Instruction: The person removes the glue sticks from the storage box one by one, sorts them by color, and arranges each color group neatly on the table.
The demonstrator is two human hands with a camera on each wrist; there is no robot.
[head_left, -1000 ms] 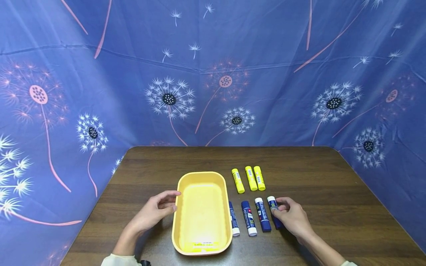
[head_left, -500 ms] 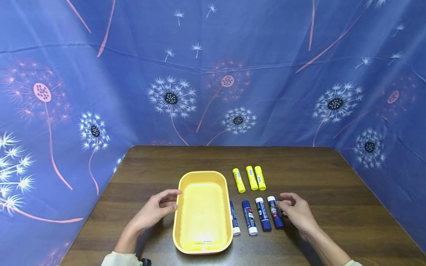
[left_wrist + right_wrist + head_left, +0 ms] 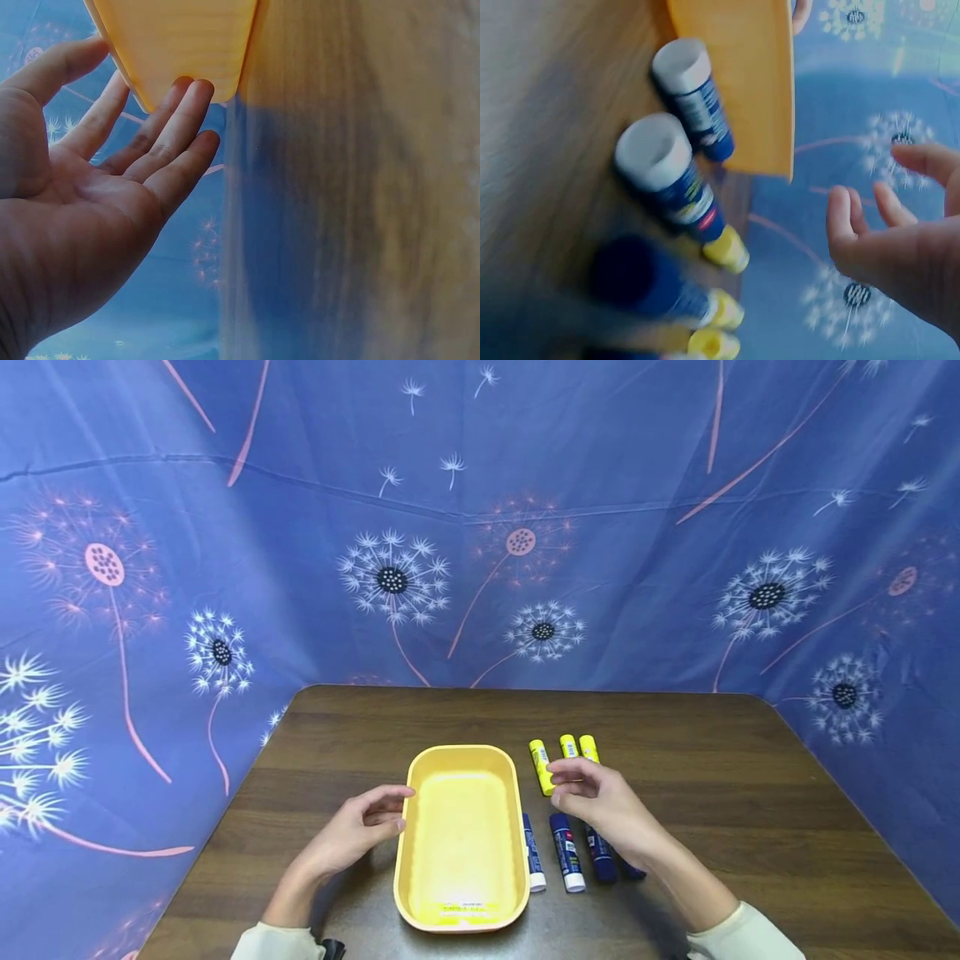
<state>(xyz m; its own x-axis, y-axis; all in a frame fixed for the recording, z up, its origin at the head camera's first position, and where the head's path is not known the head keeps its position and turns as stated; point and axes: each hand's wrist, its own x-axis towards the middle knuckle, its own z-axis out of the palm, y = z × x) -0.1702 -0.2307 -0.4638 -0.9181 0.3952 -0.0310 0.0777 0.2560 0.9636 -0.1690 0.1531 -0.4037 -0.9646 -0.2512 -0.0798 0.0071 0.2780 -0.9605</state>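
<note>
A yellow plastic tray [image 3: 465,827] sits left of centre on the table. At its left side is my left hand [image 3: 356,831], thumb and fingertips resting against the tray wall [image 3: 180,45] from outside. My right hand [image 3: 618,814] hovers over the glue sticks, fingers loosely bent with nothing between them [image 3: 907,232]. Beneath it, several blue glue sticks [image 3: 567,852] lie in a row; the two rightmost are partly hidden by the hand and wrist. Three yellow glue sticks [image 3: 539,764] lie behind, close to the fingertips in the head view, two partly covered.
A brown wooden table [image 3: 375,718] carries everything. The tray's right rim overlaps the leftmost blue glue stick [image 3: 533,856] in the head view. At the tray's near end lies a yellow printed patch [image 3: 465,910]. A blue dandelion-patterned cloth [image 3: 637,568] hangs behind and at both sides.
My right hand has let go of the rightmost blue glue stick, left it on the table, and moved left and away toward the yellow ones. My left hand stays at the tray.
</note>
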